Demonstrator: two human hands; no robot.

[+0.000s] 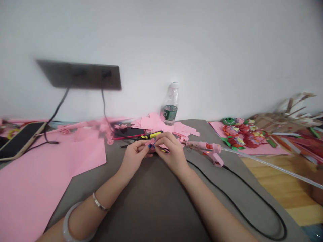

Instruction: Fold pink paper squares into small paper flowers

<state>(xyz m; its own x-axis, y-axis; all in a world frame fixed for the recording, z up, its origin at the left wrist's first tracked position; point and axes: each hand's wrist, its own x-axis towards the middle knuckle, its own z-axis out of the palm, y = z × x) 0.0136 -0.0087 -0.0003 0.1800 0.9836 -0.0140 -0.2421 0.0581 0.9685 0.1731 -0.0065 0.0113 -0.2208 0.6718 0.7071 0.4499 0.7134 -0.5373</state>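
Note:
Both hands meet over the grey mat (151,195), fingertips pinched together. Between the thumb and fingers of my left hand (136,153) is a small pink paper piece (152,141), partly hidden. My right hand (171,148) pinches the same piece from the other side. Bright blue shows at the fingertips; whether it is nail colour or part of the piece I cannot tell. Just behind the hands lies a yellow-and-black tool (151,135), partly covered. To the right of my right hand rests a pink glue gun (207,148) with a clear glue stick (267,163) in its back.
Pink paper strips (184,129) lie around a plastic bottle (171,104) by the wall. A large pink sheet (37,181) and a phone (21,139) are at left, another phone (128,132) behind the hands. Colourful paper flowers (242,132) lie right. A black cord (252,181) loops across the mat.

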